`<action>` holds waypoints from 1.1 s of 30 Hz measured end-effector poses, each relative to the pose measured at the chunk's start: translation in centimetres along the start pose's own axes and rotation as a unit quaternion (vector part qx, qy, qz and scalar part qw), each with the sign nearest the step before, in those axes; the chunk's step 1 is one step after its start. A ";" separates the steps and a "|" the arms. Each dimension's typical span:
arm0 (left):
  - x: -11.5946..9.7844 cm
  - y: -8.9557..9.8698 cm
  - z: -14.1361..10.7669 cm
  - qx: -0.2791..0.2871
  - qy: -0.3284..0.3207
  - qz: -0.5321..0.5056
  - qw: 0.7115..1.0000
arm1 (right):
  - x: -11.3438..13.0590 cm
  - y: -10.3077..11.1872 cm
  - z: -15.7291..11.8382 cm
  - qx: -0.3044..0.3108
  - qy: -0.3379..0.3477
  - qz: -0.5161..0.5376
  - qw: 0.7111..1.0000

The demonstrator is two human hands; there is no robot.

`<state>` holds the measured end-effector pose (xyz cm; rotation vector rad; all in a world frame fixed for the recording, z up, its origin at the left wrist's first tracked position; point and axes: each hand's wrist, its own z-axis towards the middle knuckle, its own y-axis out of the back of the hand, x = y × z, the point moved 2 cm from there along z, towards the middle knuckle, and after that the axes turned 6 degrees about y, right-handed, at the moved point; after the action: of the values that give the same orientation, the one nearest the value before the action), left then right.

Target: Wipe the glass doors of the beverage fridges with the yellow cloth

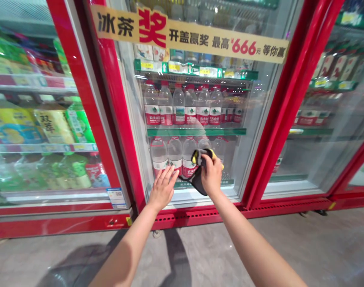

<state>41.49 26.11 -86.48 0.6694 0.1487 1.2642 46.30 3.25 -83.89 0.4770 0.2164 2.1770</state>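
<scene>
Presently, the cloth [199, 184] is gripped by the closed right hand [212, 171], its bulk hung left, toward the open, empty left hand [163, 191] at the glass [234, 155].

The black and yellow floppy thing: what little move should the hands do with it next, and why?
I'd try having the left hand gently pinch the thin dark strip of the black and yellow thing. The right hand already grips its top, the strip reaches toward the left fingers, and those look straight, not closed around anything.
</scene>
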 end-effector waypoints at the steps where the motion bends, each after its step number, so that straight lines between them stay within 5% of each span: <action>1: 0.1 0.1 -0.1 -0.001 0.000 0.004 1.000 | 1.1 -0.4 -0.3 0.020 0.036 0.008 0.999; 6: 0.7 0.6 -0.7 -0.026 0.023 0.023 0.999 | 0.7 0.0 -3.0 0.105 0.161 0.000 0.981; 10: 2.0 1.1 -1.2 -0.029 0.036 0.028 0.999 | -1.3 0.9 -1.7 0.049 0.085 -0.009 0.995; 14: 3.2 1.5 -1.8 -0.029 0.046 0.027 0.998 | 2.5 -1.0 -0.3 -0.014 0.069 0.006 0.998; 18: 3.5 1.5 -2.4 -0.034 0.046 0.031 0.998 | 6.5 -3.0 -2.8 0.061 0.174 -0.034 0.982; 22: 3.7 1.6 -3.1 -0.032 0.051 0.039 0.997 | 4.5 -2.1 -4.8 0.125 0.238 -0.042 0.962; 26: 4.5 2.0 -3.9 -0.024 0.043 0.041 0.998 | 2.2 -0.9 -2.5 0.054 0.134 -0.025 0.989; 29: 5.2 2.2 -4.4 -0.032 0.054 0.043 0.997 | 4.8 -1.9 -0.6 0.032 0.097 -0.006 0.995; 33: 5.6 2.1 -5.0 -0.041 0.092 0.040 0.994 | 9.4 -3.7 -1.2 0.077 0.158 -0.036 0.984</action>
<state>39.21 33.50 -87.95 0.4925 0.2225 1.4022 43.40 12.98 -83.73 0.2011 0.5692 2.1664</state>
